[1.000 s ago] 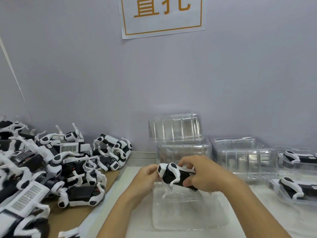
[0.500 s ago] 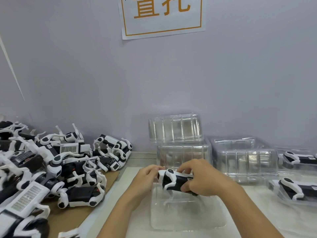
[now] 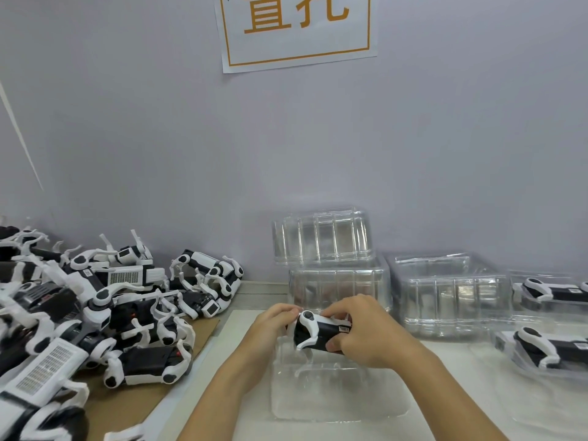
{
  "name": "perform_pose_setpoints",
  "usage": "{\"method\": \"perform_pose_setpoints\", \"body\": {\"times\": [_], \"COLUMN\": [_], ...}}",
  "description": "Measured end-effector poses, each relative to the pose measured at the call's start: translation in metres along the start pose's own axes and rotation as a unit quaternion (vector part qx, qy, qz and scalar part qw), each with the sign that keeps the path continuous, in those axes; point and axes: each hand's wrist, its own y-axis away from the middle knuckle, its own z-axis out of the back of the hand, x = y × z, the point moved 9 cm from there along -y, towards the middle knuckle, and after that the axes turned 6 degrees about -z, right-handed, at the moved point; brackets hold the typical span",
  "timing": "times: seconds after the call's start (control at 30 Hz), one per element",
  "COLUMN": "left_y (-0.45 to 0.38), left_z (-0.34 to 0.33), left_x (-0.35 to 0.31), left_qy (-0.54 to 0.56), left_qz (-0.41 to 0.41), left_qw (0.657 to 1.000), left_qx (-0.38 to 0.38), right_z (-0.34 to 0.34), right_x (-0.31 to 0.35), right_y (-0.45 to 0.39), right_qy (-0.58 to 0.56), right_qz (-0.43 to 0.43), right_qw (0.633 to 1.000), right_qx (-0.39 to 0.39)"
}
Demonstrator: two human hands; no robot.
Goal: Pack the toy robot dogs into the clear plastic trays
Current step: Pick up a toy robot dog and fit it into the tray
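What I can't make out

My right grip covers the rear of the toy dog; the heap of dogs and the packed trays run off the side edges, and the wall sign is cropped above.

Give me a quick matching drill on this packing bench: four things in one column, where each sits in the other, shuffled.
Things:
1. held toy robot dog
2. loose dog pile
3. stacked empty trays
4. packed dogs in trays

Places:
A. far right of the bench
B. against the wall, behind the hands
C. on cardboard at the left
D. between the left hand and right hand, above a clear tray

Pairs: 1-D, 2-C, 3-B, 4-A
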Motion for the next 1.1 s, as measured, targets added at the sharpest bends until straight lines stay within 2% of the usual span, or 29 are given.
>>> {"method": "perform_pose_setpoints", "body": {"times": [0.23,0.63,0.8,1.1], "left_y": [-0.0031,-0.0041,-0.0027,-0.0026], "left_z": [0.0010,0.0010,0.0008,0.0059], "left_x": [0.0045,0.0073,0.0079,0.0082], "left_qy": [0.028,-0.001,0.009,-0.037], "left_qz": [0.013,0.020,0.019,0.063], "left_qw": [0.998,0.999,0.999,0.995], "left_qx": [-0.052,-0.043,-0.040,-0.068], "right_z": [0.0042,0.0015,0.0019,-0.0010], "right_x": [-0.0006,0.0037,0.0044,0.0050], "right_y": [0.0019,0.0047,0.0047,0.0054], "right_qy": [-0.024,0.057,0.052,0.071], "right_qz": [-0.001,-0.009,-0.013,-0.013], "right_qw": [0.999,0.998,0.998,0.997], "right_qx": [-0.024,-0.037,-0.036,-0.038]}}
